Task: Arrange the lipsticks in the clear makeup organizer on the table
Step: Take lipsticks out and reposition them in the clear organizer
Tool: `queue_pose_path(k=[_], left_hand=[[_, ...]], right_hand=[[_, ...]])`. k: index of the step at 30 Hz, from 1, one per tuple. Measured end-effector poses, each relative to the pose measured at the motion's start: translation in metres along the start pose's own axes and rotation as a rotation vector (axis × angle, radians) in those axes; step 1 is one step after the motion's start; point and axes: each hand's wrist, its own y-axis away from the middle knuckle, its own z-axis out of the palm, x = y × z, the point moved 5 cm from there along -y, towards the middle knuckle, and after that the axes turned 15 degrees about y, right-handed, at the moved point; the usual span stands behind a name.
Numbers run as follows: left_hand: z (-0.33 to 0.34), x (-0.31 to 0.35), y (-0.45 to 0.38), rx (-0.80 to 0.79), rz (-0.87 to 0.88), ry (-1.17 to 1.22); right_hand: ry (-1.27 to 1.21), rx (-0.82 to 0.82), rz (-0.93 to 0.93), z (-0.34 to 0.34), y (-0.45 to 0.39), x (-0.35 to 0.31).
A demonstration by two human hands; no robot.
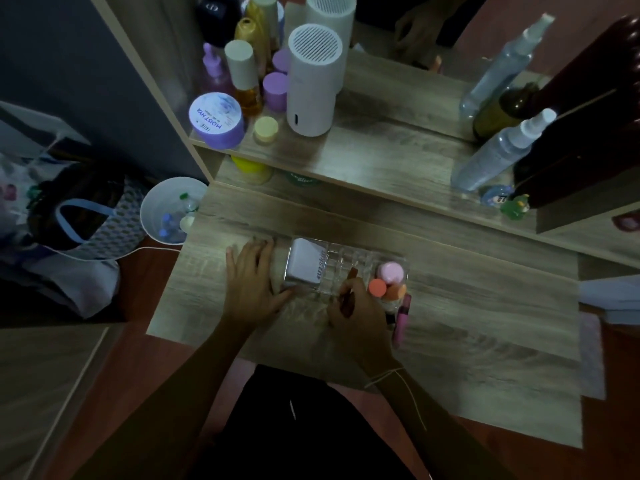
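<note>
The clear makeup organizer [349, 258] lies on the wooden table in front of me. A lilac box [304, 263] fills its left compartment, and pink and orange sponges [388, 280] fill its right end. My right hand [358, 311] is shut on a dark red lipstick [350, 289], its tip over the organizer's front slots. A pink lipstick [402, 318] lies on the table just right of that hand. My left hand [252, 277] rests flat against the organizer's left side, with the thumb at its front corner and nothing in its grasp.
A raised shelf [346, 157] behind holds jars, bottles, a white cylindrical device [313, 81] and spray bottles [498, 154]. A white bin [173, 213] and bags stand on the floor to the left. Papers [609, 296] lie at the table's right edge.
</note>
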Motion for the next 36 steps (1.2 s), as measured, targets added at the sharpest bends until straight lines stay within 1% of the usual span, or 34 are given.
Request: queue_pose_path(k=[3,8,10,16,19,21,23,26,29,31,34,36], left_hand=[[0.001,-0.002,0.009,0.034,-0.019,0.019],[-0.006,-0.007,0.024,0.212,-0.114,0.091],[-0.008,-0.010,0.024,0.248,-0.160,0.085],[-0.010,-0.013,0.013,0.219,-0.235,0.038],[-0.009,-0.014,0.008,0.205,-0.255,0.024],[-0.007,-0.014,0.005,0.188,-0.271,-0.019],[-0.005,-0.014,0.001,0.179,-0.275,-0.060],[-0.005,-0.010,-0.003,0.198,-0.262,-0.069],[-0.007,-0.007,-0.006,0.218,-0.255,-0.032],[-0.011,-0.003,-0.007,0.241,-0.242,0.017],[-0.021,0.003,-0.007,0.306,-0.258,0.089],[-0.032,0.006,-0.007,0.354,-0.271,0.191]], right_hand=[[0.019,-0.011,-0.031,0.001,-0.001,-0.002],[0.010,-0.024,-0.025,0.004,-0.007,-0.010],[0.002,-0.020,-0.032,0.003,-0.009,-0.013],[-0.038,0.001,-0.066,0.001,-0.014,-0.020],[-0.066,-0.044,-0.011,0.003,-0.017,-0.018],[0.010,-0.051,0.040,0.002,-0.020,-0.016],[0.060,-0.058,0.047,0.001,-0.022,-0.016],[-0.051,-0.057,0.064,0.001,-0.022,-0.016],[-0.046,-0.039,0.075,0.000,-0.022,-0.013],[-0.120,-0.040,0.054,0.000,-0.022,-0.014],[-0.171,-0.036,0.071,0.000,-0.023,-0.011],[-0.169,-0.036,0.104,-0.001,-0.024,-0.009]])
